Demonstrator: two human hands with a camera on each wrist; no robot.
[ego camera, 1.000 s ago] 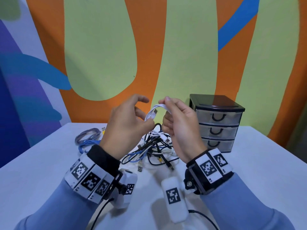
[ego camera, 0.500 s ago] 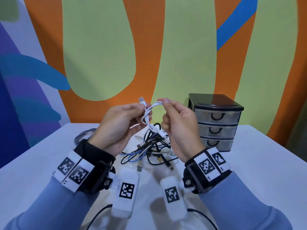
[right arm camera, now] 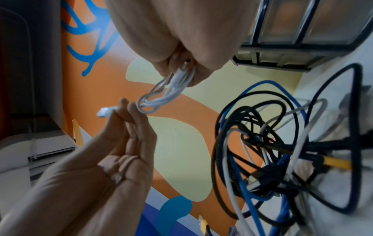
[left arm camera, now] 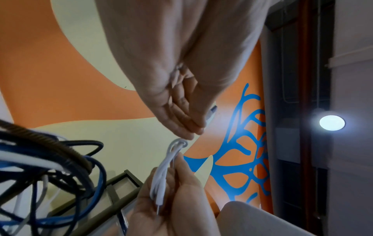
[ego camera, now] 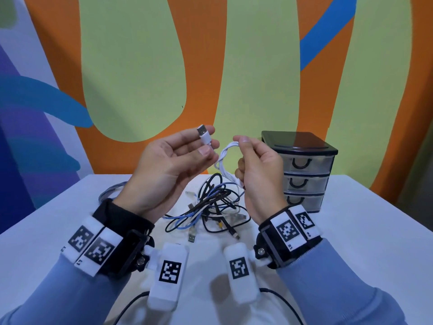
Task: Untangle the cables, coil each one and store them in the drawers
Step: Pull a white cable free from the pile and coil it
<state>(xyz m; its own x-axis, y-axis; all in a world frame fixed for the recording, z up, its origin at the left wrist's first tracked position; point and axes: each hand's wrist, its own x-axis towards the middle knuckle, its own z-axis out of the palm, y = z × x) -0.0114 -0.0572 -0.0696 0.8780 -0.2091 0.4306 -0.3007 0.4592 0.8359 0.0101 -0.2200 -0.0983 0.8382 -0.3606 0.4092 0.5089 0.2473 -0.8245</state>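
A white cable (ego camera: 225,163) is wound into a small coil above the table. My right hand (ego camera: 255,165) grips that coil (right arm camera: 161,97) between thumb and curled fingers. My left hand (ego camera: 185,158) pinches the cable's free end just below its white USB plug (ego camera: 203,133), which sticks up past the fingertips. In the left wrist view the coil (left arm camera: 163,172) runs down through the right hand. A tangle of black, blue and white cables (ego camera: 210,207) lies on the white table (ego camera: 363,231) beneath both hands. The black three-drawer unit (ego camera: 302,170) stands at the right, all drawers closed.
A coiled grey cable (ego camera: 110,193) lies on the table at the left, partly hidden by my left wrist. A loose USB plug (ego camera: 192,236) of the tangle points toward me. The painted wall rises right behind the table.
My left hand has turned palm up and drawn the USB plug end out of the coil, up and to the left. The right hand keeps holding the coil in the same place.
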